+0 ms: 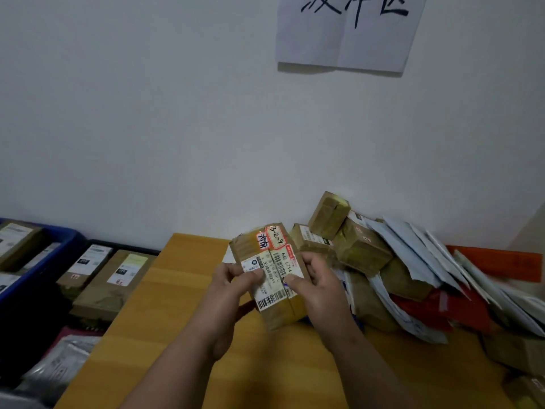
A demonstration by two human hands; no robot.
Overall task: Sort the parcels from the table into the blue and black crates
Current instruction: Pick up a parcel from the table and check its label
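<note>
White wall (147, 113) with handwritten paper sign (348, 31) seen behind. Yellow wooden table (182, 305) loaded at right with heap of brown boxes and white and red mailers (398, 261). Blue crate (63, 234) and black crate (97, 242), each holding parcels, placed left of table. Brown taped cardboard parcel with white barcode labels (271, 276) held above table, gripped by left hand (233, 278) and right hand (318, 284), thumbs pressed on label.

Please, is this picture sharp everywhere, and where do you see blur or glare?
Head view: the label on the box held by both hands is mostly readable; the envelopes at the right edge are smeared; tape on the stacked boxes shows glare; the crates at left are dim.
</note>
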